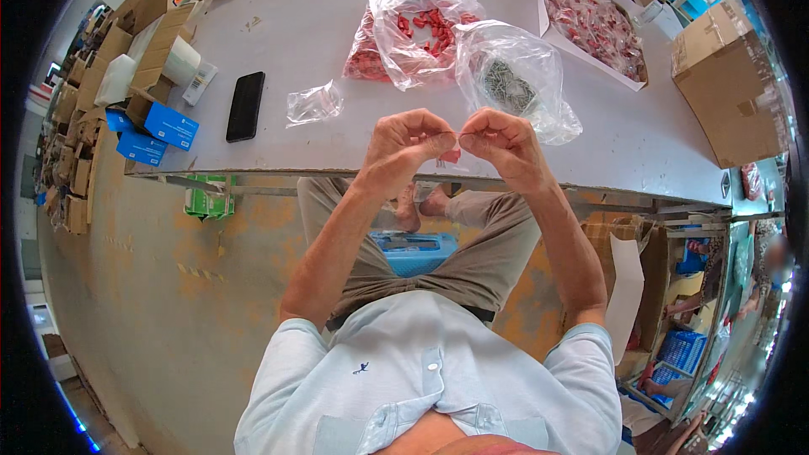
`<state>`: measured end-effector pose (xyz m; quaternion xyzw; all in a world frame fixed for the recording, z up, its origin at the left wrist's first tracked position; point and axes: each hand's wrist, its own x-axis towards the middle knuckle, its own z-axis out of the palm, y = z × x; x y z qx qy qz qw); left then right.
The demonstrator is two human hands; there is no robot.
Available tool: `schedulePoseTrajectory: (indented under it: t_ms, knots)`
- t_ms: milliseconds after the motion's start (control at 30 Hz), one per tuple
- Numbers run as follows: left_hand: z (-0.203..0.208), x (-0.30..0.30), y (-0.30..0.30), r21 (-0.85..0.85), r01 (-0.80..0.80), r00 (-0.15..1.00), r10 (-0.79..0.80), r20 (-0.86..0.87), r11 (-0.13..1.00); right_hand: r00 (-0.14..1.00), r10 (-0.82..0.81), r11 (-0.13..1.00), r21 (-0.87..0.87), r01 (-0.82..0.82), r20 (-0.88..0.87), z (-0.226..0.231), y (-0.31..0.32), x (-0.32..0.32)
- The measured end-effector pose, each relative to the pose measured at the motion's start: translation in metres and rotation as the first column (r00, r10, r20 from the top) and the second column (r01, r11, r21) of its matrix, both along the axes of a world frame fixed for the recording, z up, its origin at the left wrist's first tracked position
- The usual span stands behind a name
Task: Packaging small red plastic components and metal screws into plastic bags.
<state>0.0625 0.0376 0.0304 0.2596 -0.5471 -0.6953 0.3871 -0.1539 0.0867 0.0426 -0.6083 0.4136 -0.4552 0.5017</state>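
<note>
Over the table's front edge, my left hand (410, 145) and my right hand (504, 145) meet with thumbs and fingertips pinched. Between them they grip what looks like a small clear plastic bag (451, 157) with something red in it, mostly hidden by the fingers. Just beyond, a large clear bag (404, 63) holds many small red pieces (431, 31). To its right lies an open clear bag (552, 88) with a heap of grey metal screws or nails (508, 88). Left of my hands, a small clear packet (314, 104) rests flat.
A black phone (245, 107) and blue boxes (168, 125) lie on the left of the table (278, 42). Far right, a white box (590, 57) is full of small bags with red pieces, beside a brown carton (729, 80). A blue stool (413, 254) stands under the table.
</note>
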Motion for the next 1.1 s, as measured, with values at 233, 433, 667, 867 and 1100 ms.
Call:
schedulePoseTrajectory:
  t_ms: [233, 433, 667, 867, 1100]
  knots:
    - [0.0, -0.009, -0.004, -0.017, -0.018, 0.999, 0.019, 0.043, 1.0, 0.986, -0.153, 0.987, 0.044, 0.156, -0.07, 0.02, 0.009, -0.014]
    - [-0.008, -0.011, -0.003, -0.228, 0.114, 0.938, -0.028, 0.346, 0.967, 0.843, 0.064, 0.99, -0.074, -0.122, -0.535, 0.031, 0.011, -0.026]
    - [-0.037, 0.009, -0.003, -0.103, -0.052, 0.963, 0.077, 0.26, 0.993, 0.954, -0.288, 0.945, 0.138, 0.297, -0.079, 0.029, -0.005, -0.137]
    - [-0.052, 0.044, -0.011, -0.344, -0.194, 0.868, 0.324, 0.377, 0.919, 0.659, -0.73, 0.624, 0.216, 0.751, -0.18, 0.043, -0.077, -0.236]
    - [-0.074, 0.122, -0.014, -0.795, -0.404, 0.595, 0.79, 0.146, 0.451, 0.843, -0.428, 0.901, -0.088, 0.424, -0.326, 0.024, -0.044, -0.089]
